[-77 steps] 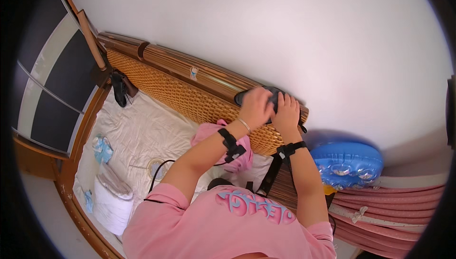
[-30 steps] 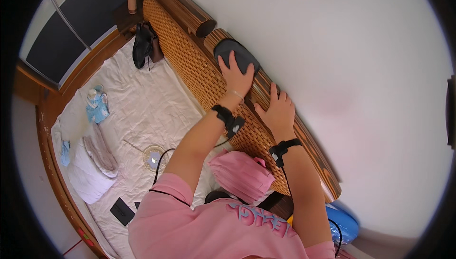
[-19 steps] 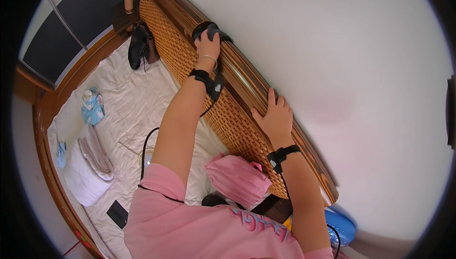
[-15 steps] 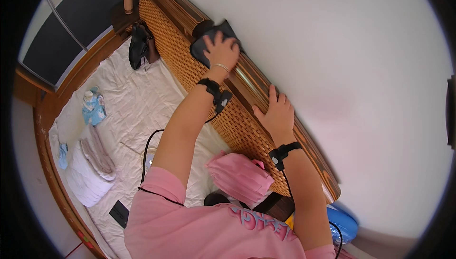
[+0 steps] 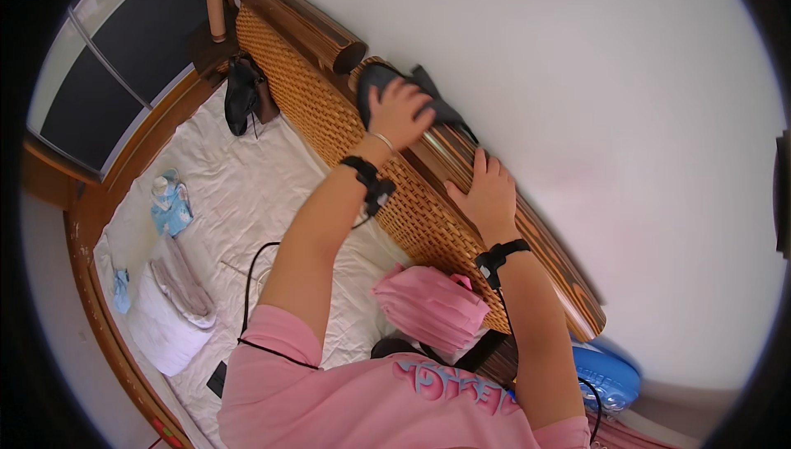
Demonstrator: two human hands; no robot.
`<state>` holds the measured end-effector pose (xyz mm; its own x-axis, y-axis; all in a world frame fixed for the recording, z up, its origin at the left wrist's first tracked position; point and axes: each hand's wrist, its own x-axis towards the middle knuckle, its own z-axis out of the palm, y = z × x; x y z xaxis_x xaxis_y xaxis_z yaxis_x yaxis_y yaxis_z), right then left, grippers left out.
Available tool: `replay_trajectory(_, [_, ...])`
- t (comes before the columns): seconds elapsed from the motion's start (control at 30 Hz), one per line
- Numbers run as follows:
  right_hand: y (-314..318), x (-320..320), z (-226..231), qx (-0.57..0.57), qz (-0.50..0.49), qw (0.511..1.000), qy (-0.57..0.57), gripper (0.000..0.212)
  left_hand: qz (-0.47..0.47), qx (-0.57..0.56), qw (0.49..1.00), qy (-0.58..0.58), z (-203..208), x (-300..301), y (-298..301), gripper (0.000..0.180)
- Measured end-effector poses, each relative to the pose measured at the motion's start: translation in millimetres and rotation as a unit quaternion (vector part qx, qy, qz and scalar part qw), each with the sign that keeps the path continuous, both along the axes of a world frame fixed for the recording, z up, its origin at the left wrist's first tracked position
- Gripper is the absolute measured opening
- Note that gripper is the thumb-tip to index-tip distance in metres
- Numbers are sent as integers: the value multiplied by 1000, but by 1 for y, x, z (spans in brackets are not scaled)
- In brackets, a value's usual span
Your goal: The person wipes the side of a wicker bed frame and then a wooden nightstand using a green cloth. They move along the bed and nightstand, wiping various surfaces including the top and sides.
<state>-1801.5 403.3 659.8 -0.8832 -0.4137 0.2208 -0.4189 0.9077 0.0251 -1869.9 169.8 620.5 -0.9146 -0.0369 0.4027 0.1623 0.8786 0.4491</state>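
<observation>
My left hand (image 5: 401, 115) presses on a black cloth (image 5: 376, 91), its fingers spread and somewhat blurred by motion. This cloth lies over the round wooden top rail (image 5: 540, 239) of a woven headboard, with a loose corner sticking up beside the wall. Nearer to me, my right hand (image 5: 488, 200) rests on the same rail with nothing in it, thumb and fingers apart. Between the cloth and the rail's far section (image 5: 305, 22), a gap shows. Black bands with cables sit on both wrists.
Below the woven panel (image 5: 288, 78) is a bed with a white sheet (image 5: 247, 202). On it are a black bag (image 5: 241, 95), a pink bag (image 5: 432, 305), folded bedding (image 5: 169, 317) and a blue cloth item (image 5: 171, 208). A blue object (image 5: 606, 375) stands near the wall (image 5: 626, 119).
My left hand and the black cloth have slid along the rail toward my right hand, uncovering the gap. The right hand stays on the rail. The whole view has shifted slightly.
</observation>
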Motion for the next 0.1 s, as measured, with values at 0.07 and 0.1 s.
replay_trajectory(0.07, [0, 2, 1, 11, -5, 1000, 0, 86, 74, 38, 995, -54, 1, -21, -24, 39])
replay_trajectory(0.1, [-1, 1, 1, 23, -12, 1000, -18, 87, 71, 39, 995, -54, -2, -25, -21, 39])
